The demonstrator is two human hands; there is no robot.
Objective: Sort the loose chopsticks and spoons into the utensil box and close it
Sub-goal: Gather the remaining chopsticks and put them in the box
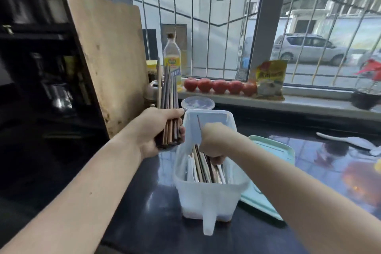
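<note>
Left grip [159, 130] round wooden chopsticks [168, 88], translucent box [208, 192]

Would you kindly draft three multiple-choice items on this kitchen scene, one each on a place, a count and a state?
1. Where is the pale green lid?
A. On the utensil box
B. Flat on the counter to the right of the utensil box
C. On the windowsill

2. How many tomatoes line the windowsill?
A. Two
B. Five
C. Nine

3. What is the left hand doing?
A. Gripping a bundle of chopsticks upright
B. Lying flat on the counter
C. Holding a bottle

Answers: 1 B, the lid lies beside the open box; 2 B, five red ones sit in a row; 3 A, fingers wrap the bundle.
</note>
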